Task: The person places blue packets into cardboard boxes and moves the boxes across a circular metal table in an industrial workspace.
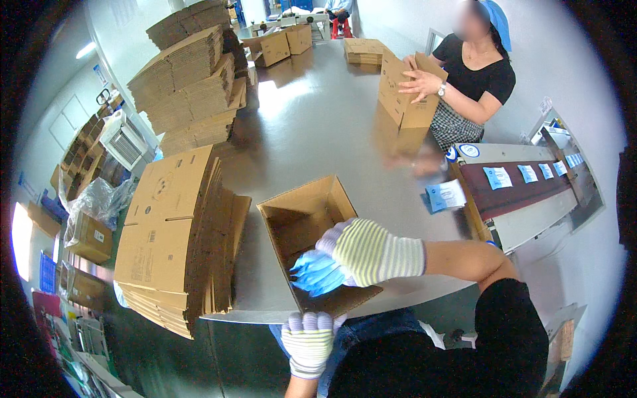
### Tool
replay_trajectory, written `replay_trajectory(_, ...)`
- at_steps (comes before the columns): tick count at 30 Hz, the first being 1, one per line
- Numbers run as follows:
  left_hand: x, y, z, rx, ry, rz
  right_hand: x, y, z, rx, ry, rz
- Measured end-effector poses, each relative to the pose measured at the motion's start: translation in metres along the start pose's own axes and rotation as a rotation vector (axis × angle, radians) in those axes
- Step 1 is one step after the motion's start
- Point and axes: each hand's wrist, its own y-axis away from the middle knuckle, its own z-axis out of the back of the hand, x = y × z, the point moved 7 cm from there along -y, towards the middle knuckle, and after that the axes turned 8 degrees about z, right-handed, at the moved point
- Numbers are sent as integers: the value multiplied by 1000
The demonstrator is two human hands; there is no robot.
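An open cardboard box (302, 199) stands on the near part of the table, its top facing me. My right hand (371, 252), in a striped knit glove, is closed around a bunch of blue packets (317, 273) and reaches into the box. My left hand (308, 341), gloved the same way, has its fingers curled at the box's near edge and grips it. A loose blue-and-white packet (444, 196) lies to the right, by the end of a conveyor belt (490, 199) that carries several more packets.
Flattened cartons (162, 225) are piled beside the box on the left, with a taller stack (189, 79) behind. Across the metal table (318, 99), a co-worker (471, 73) handles another carton (408, 99). More cartons (279, 45) sit at the far end.
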Motion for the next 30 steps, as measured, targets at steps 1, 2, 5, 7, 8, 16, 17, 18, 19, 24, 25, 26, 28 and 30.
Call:
replay_trajectory(1,-4,6,2,25,-8,-17,3,-8,-22,146,80,-7)
replay_trajectory(2,-10,13,2,47,-11,-38,7,-11,-40,293,164,-19)
replay_trajectory(5,-32,34,2,-9,-92,-97,36,-13,-68,234,324,58)
replay_trajectory(7,-38,39,1,10,-79,-138,47,3,-97,497,368,122)
replay_trajectory(8,-38,39,1,12,-74,-144,48,9,-107,652,325,135)
replay_trajectory(16,0,15,2,7,-1,16,58,25,-33,48,-202,315)
replay_trajectory(17,5,13,0,-15,-3,33,54,29,-25,-19,-219,280)
replay_trajectory(18,10,10,-1,-37,-5,50,52,33,-22,-22,-218,272)
replay_trajectory(19,12,3,2,-4,8,45,48,39,-15,-99,-215,264)
replay_trajectory(24,19,4,-6,-19,-29,4,19,70,0,-259,-151,148)
replay_trajectory(25,19,4,-7,-28,-41,-4,12,78,2,-264,-151,137)
replay_trajectory(26,19,3,-9,-21,-35,-12,0,86,1,-233,-84,73)
replay_trajectory(28,23,3,-9,-24,-27,33,-28,107,-2,-205,-27,-17)
replay_trajectory(30,28,5,-10,-45,-46,75,-75,134,-15,-74,97,-245)
